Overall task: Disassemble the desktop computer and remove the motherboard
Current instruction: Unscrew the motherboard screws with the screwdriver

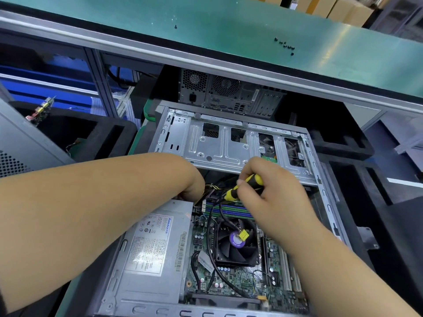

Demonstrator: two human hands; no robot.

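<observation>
Head view: one opened desktop computer (229, 202) lying on green surface (68, 300), one motherboard (240, 277) inside, one fan (237, 241), one power supply (151, 252). Right hand (272, 191) clenched round one yellow-black screwdriver (242, 187). Left hand (194, 186) reaching among cables, fingers hidden, grip unclear.

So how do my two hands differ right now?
The right hand is in plain sight, curled round the yellow-and-black screwdriver; the left hand reaches down among the cables, fingers hidden, so its grip cannot be told. The right hand sits above the RAM slots; the left hand is beside the power supply. Both work inside the open case.
</observation>
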